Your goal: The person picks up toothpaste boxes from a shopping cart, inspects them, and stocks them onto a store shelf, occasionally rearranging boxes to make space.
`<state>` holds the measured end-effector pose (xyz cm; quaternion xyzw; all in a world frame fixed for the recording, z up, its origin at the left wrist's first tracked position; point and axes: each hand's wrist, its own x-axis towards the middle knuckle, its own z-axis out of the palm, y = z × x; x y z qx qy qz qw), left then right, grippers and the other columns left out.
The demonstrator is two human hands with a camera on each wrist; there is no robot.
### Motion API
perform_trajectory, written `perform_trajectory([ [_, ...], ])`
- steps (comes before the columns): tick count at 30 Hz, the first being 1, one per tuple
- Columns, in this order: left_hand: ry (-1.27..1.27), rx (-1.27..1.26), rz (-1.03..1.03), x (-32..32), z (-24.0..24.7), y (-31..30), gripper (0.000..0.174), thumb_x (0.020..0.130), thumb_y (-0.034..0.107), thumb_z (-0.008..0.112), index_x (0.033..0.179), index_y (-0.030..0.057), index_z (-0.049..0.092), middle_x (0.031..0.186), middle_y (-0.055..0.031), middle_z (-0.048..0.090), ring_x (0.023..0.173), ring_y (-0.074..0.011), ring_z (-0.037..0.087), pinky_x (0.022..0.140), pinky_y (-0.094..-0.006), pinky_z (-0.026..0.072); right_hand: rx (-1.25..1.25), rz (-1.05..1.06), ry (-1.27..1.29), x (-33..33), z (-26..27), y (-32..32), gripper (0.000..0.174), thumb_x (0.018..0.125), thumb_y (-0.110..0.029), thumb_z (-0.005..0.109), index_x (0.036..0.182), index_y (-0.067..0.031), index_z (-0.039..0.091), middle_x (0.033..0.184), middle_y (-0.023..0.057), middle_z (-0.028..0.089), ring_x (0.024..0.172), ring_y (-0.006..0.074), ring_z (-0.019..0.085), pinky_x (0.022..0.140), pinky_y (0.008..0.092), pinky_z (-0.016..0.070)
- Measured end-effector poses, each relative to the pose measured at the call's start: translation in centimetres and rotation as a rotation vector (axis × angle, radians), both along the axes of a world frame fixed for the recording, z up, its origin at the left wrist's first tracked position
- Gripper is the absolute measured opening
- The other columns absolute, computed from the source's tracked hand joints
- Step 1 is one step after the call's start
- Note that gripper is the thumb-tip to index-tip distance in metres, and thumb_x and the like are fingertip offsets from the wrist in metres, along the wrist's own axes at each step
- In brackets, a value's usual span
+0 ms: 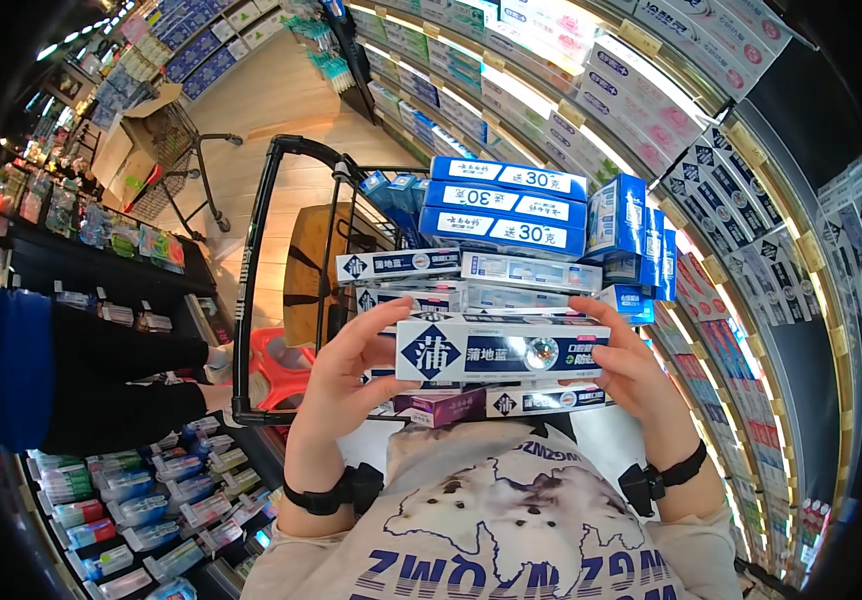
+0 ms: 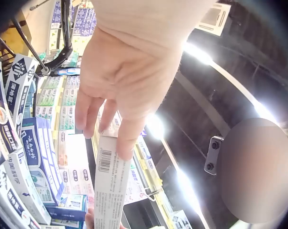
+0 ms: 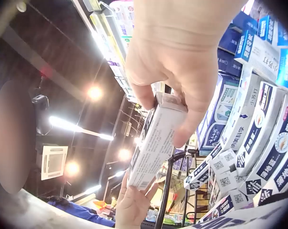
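A white and dark-blue toothpaste box (image 1: 503, 349) is held level by its two ends in the head view, above other boxes. My left hand (image 1: 343, 376) pinches its left end between thumb and fingers; my right hand (image 1: 641, 372) grips the right end. The left wrist view shows the box's barcode side (image 2: 110, 183) under my left hand (image 2: 129, 81). In the right wrist view my right hand (image 3: 177, 71) holds one end of the white box (image 3: 156, 140), with my left hand (image 3: 132, 207) at the other end.
Stacked blue boxes (image 1: 506, 217) and more white boxes (image 1: 401, 263) fill the cart, whose black handle frame (image 1: 243, 300) is at left. Shelves of boxes (image 1: 641, 95) curve along the right. A red stool (image 1: 276, 370) and a person in black trousers (image 1: 121, 360) are at left.
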<state>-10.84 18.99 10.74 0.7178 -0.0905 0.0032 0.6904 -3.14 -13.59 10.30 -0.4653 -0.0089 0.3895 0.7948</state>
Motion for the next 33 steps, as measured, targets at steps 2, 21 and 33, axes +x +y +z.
perform_trajectory([
  [2, 0.136, -0.166, 0.007, -0.2, 0.4, -0.2, 0.071, 0.071, -0.015, 0.071, 0.136, -0.0007, 0.046, 0.143, -0.0179, 0.044, 0.111, -0.0218, 0.062, 0.092, -0.0354, 0.0530, -0.007, 0.007, -0.018, -0.2, -0.5, -0.1, 0.066, 0.087, -0.018, 0.063, 0.144, -0.0074, 0.032, 0.134, 0.0132, 0.047, 0.120, 0.0241, 0.053, 0.099, 0.0403, 0.0465],
  [21, 0.033, -0.334, 0.028, -0.4, -0.5, 0.1, 0.060, 0.083, -0.002, 0.066, 0.139, -0.0005, 0.042, 0.122, -0.0167, 0.060, 0.115, -0.0216, 0.058, 0.095, -0.0345, 0.0477, -0.125, 0.010, -0.486, -1.1, 1.0, 0.2, 0.061, 0.081, 0.006, 0.061, 0.137, -0.0059, 0.040, 0.138, 0.0122, 0.044, 0.126, 0.0206, 0.048, 0.104, 0.0370, 0.0414],
  [33, 0.611, -0.177, 0.309, -0.3, 0.4, 0.1, 0.047, 0.102, 0.038, 0.043, 0.104, -0.0055, 0.063, 0.071, -0.0113, 0.067, 0.048, -0.0159, 0.061, 0.040, -0.0236, 0.0474, 0.013, 0.035, -0.292, -1.7, 2.1, 0.0, 0.066, 0.093, -0.005, 0.059, 0.149, -0.0056, 0.024, 0.133, 0.0166, 0.046, 0.112, 0.0246, 0.059, 0.089, 0.0368, 0.0550],
])
